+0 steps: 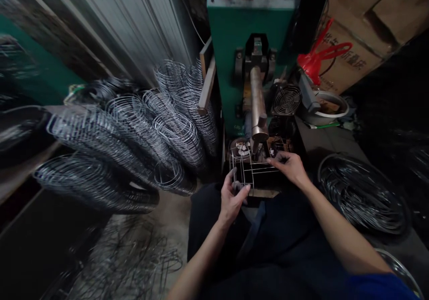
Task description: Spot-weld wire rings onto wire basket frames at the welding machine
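Note:
A small wire frame [252, 168] sits under the metal arm [257, 101] of a green welding machine [250, 36]. My left hand [233, 197] grips the frame's near left corner, fingers curled round the wire. My right hand [291, 166] rests on the frame's right side, fingers bent and pinching a wire. The arm's tip [259, 134] hangs just above the frame's far edge.
Several stacks of round wire grilles [140, 134] lean at the left. Coils of dark wire [362, 192] lie at the right. A small fan [286, 99], a white bowl [330, 107], red handles [318, 56] and cardboard boxes [365, 27] stand at the back right. Loose wire [134, 259] litters the floor.

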